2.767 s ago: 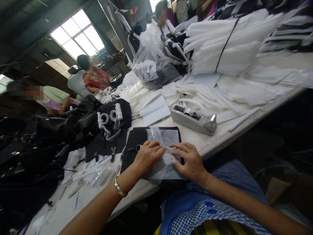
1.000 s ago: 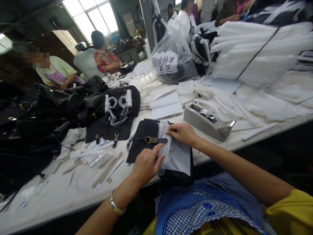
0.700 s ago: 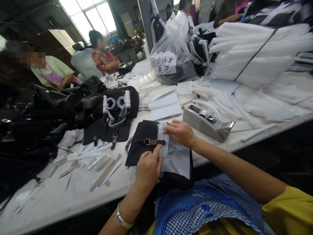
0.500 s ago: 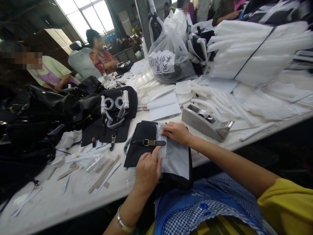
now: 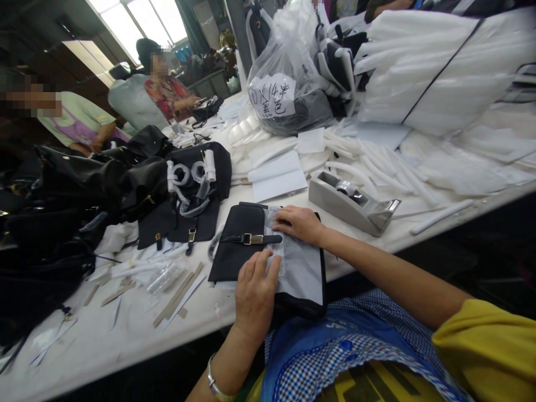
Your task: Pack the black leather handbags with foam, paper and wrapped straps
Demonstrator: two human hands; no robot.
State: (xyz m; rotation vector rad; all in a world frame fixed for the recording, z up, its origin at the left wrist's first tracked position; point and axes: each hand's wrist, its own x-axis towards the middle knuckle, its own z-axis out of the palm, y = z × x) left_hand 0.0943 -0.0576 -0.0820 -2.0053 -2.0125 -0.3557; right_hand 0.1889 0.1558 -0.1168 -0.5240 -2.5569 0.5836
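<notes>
A black handbag lies flat before me, its flap crossed by a strap with a gold buckle. Clear plastic film and a pale sheet cover the part of the bag nearer my body. My left hand, below the buckle, rests on the flap edge and film with its fingers stretched out. Beyond the strap tip, my right hand has its fingers bent and closed on the crumpled film. Its fingertips are partly hidden. A grey tape dispenser stands just past my right hand.
Black bags are heaped at left, with wrapped handles on one. Cardboard strips lie nearby. White foam tubes, a labelled plastic sack and a strapped white bundle fill the back. Two people sit across the table.
My left hand's pointing index finger has come away from the strap tip, and its fingers now lie together on the flap. My right hand has slid slightly along the film. The view has shifted a little.
</notes>
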